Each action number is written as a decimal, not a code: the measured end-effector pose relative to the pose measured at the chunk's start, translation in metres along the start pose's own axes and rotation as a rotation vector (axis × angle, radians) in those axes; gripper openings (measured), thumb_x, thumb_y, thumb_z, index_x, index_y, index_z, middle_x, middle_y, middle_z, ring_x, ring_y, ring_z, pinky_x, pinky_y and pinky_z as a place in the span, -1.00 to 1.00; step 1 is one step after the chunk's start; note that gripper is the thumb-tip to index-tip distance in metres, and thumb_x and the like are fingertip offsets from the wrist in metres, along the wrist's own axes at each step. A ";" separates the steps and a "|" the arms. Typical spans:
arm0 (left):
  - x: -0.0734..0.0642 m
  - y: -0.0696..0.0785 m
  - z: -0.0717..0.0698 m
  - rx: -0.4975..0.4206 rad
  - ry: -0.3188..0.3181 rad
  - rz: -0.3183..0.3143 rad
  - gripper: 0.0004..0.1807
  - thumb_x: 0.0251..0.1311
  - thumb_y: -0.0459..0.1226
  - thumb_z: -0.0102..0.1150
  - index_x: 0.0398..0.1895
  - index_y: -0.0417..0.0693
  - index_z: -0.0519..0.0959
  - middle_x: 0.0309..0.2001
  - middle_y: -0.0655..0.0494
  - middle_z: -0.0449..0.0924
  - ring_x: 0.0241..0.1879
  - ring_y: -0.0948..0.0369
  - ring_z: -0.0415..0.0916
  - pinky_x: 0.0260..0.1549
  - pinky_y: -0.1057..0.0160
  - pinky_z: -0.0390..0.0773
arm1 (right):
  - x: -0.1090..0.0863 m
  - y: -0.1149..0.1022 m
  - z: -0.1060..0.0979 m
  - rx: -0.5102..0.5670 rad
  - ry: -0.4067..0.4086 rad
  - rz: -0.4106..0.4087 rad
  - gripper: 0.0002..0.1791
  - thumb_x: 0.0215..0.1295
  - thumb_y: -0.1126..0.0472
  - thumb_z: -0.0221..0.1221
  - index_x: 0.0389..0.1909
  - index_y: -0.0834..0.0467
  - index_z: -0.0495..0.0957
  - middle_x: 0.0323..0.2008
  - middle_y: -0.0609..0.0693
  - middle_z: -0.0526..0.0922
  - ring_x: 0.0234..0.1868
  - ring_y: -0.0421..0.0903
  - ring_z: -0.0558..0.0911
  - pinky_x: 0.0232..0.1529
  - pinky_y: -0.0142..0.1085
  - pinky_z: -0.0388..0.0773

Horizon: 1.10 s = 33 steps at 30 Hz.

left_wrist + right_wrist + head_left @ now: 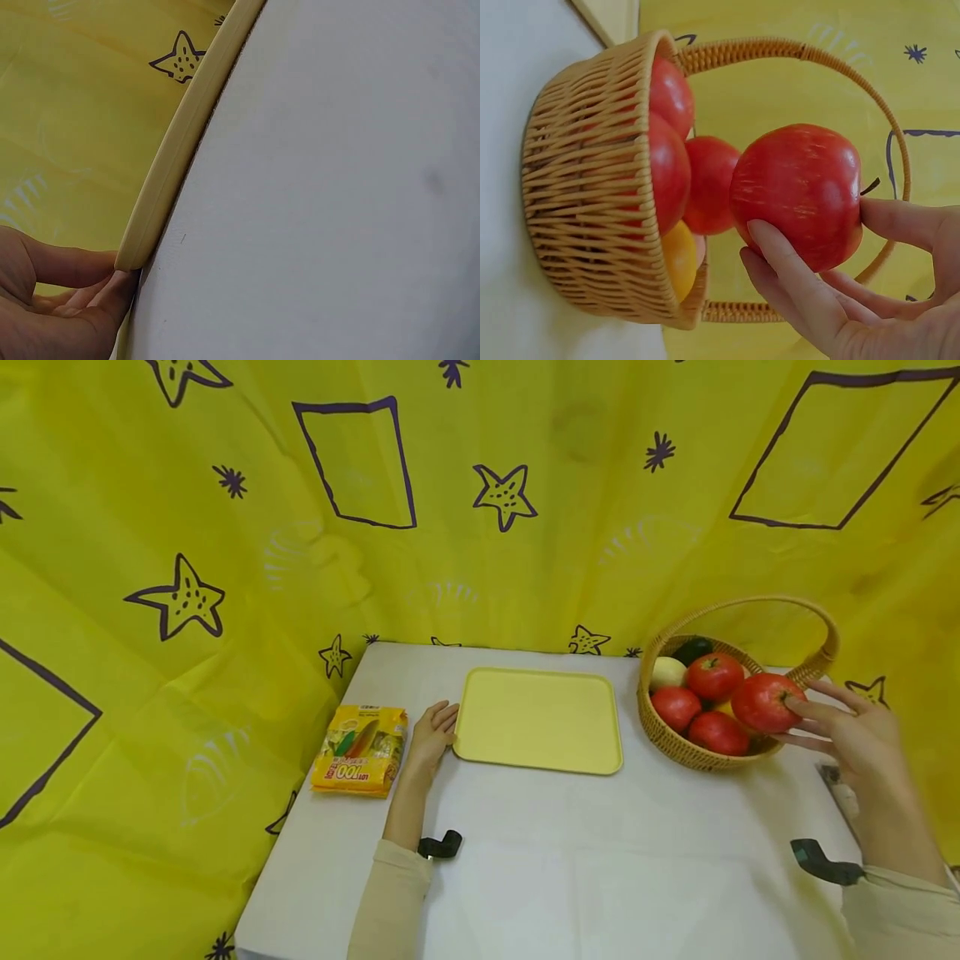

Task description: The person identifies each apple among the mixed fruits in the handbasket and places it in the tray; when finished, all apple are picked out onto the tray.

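Note:
My right hand (862,727) holds a red apple (799,196) by its stem end and side, above the near right rim of a wicker basket (585,180). Several more red apples (715,677) lie in that basket, with a pale round fruit (667,673), a dark green one (692,649) and a yellow one (679,259). At the left side of a pale yellow tray (536,720), my left hand (433,731) pinches the rim between thumb and fingers, as the left wrist view shows. The tray lies on the white table.
An orange-yellow snack packet (360,752) lies left of my left hand. The basket's tall arched handle (750,600) stands up over the fruit. A yellow patterned curtain (450,568) hangs behind the white table (525,860). A flat dark-edged object (840,789) lies under my right forearm.

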<state>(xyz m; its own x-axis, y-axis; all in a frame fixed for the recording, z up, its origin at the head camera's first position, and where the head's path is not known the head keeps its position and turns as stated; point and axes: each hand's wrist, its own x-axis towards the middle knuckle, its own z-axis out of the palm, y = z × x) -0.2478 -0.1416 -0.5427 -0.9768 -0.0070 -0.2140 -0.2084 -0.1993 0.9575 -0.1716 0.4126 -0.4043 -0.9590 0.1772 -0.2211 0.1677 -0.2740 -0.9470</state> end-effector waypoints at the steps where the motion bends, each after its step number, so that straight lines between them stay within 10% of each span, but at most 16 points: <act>1: 0.000 0.000 0.000 -0.002 0.002 0.000 -0.11 0.13 -0.83 -0.16 0.59 -0.26 0.15 0.49 -0.25 0.33 0.51 -0.07 0.27 0.45 0.08 0.36 | 0.000 -0.001 0.002 0.002 -0.010 -0.009 -0.67 0.37 0.45 0.28 -0.10 -0.07 0.74 -0.28 -0.21 0.77 -0.38 -0.09 0.82 -0.45 -0.10 0.76; 33: -0.001 0.002 -0.005 0.018 -0.004 -0.022 -0.13 0.13 -0.82 -0.07 0.57 -0.24 0.22 0.48 -0.19 0.36 0.48 -0.04 0.32 0.37 0.09 0.47 | 0.002 -0.015 0.076 -0.128 -0.246 -0.070 -0.67 0.45 0.41 0.21 0.01 -0.02 0.78 -0.19 -0.12 0.80 -0.24 -0.16 0.80 -0.35 -0.18 0.77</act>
<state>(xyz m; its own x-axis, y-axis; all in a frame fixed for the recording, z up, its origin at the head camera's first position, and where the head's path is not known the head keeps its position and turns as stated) -0.2466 -0.1473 -0.5412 -0.9721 0.0008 -0.2346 -0.2308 -0.1818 0.9559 -0.1930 0.3457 -0.3726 -0.9933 -0.0471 -0.1055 0.1113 -0.1445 -0.9832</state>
